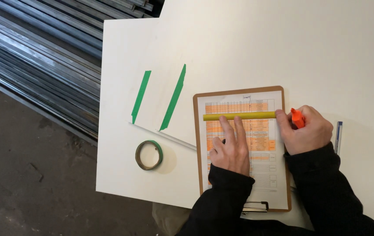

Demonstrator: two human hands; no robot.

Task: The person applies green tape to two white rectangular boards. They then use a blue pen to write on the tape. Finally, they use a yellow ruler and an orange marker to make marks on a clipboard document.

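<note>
A brown clipboard [199, 144] lies on a white board [257, 48] and carries a printed table sheet with many orange-marked rows. Across the sheet's upper part lies a yellow ruler [239, 116]. My left hand [230, 148] rests flat on the sheet, its fingertips pressing just below the ruler. My right hand [305, 131] sits at the clipboard's right edge and grips an orange highlighter [297, 118], whose tip is near the ruler's right end. Both arms wear black sleeves.
A roll of green tape [149, 155] lies left of the clipboard. Two green tape strips [173, 98] are stuck slantwise on the board. A blue pen [337, 137] lies right of my right hand. Metal bars [38, 57] are stacked at upper left, above a dark floor [29, 183].
</note>
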